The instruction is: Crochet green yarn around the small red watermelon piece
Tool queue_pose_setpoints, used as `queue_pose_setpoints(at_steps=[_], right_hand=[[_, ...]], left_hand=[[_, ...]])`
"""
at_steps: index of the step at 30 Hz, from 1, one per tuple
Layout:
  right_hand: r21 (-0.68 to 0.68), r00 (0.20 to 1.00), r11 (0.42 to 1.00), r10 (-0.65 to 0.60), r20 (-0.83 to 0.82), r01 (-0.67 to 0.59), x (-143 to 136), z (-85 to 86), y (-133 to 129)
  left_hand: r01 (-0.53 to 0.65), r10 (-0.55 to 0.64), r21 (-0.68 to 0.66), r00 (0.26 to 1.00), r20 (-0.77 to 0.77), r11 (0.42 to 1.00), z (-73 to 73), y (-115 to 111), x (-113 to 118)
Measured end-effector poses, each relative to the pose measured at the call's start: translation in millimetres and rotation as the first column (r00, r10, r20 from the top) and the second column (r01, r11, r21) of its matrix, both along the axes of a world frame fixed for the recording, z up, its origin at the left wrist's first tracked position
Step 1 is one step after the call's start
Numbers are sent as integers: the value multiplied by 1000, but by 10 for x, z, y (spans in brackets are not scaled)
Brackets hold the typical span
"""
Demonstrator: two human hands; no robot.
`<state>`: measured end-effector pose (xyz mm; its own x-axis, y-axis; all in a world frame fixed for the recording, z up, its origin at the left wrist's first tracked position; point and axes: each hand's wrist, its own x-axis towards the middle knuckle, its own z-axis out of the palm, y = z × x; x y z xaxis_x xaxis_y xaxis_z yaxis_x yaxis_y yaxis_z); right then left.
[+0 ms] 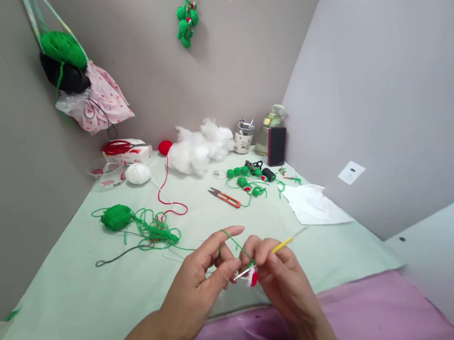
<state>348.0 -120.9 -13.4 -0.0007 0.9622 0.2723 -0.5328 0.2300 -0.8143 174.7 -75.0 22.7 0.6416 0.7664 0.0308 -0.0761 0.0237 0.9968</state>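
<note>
My right hand is closed around a crochet hook with a yellow handle, its metal tip pointing left. A small red and white crochet piece hangs at the hook between both hands. Thumb and fingers of my left hand pinch by the left side of this piece, partly hiding it. Over the raised left index finger runs a strand of green yarn, taut down to the hook. Behind the left hand lies a tangle of green yarn beside a green yarn ball.
Orange thread snips lie mid-table near green crocheted balls. White stuffing, a red yarn ball and a white yarn ball sit at the back. A phone leans at right above white paper.
</note>
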Motion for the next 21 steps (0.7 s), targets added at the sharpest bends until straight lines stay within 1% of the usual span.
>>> queue_pose_setpoints(at_steps=[2,5,8,11,14,16,21], right_hand=[[-19,1000,1000,22,-19,-22,3,2,9],[2,1000,1000,27,-10,-27,12,6,27],[45,999,999,26,21,-27,13,6,36],[50,999,998,24,44,-26,4,7,26],[20,999,999,31,37,-31,-6,3,7],[0,998,998,63,7,-63,-9,-2,-1],[2,988,989,150,-30,-150,-22,-33,-2]], left_hand=[[-26,27,48,999,-22,999,2,15,-23],[-23,24,58,1000,-17,998,4,42,-49],[31,-31,8,999,21,999,2,31,-48],[86,-81,-81,994,67,993,-8,-16,-27],[82,-66,-143,991,115,986,-29,-51,-4],[59,-42,-145,993,114,988,-44,-59,5],[51,-46,-91,997,59,994,-29,-51,-44]])
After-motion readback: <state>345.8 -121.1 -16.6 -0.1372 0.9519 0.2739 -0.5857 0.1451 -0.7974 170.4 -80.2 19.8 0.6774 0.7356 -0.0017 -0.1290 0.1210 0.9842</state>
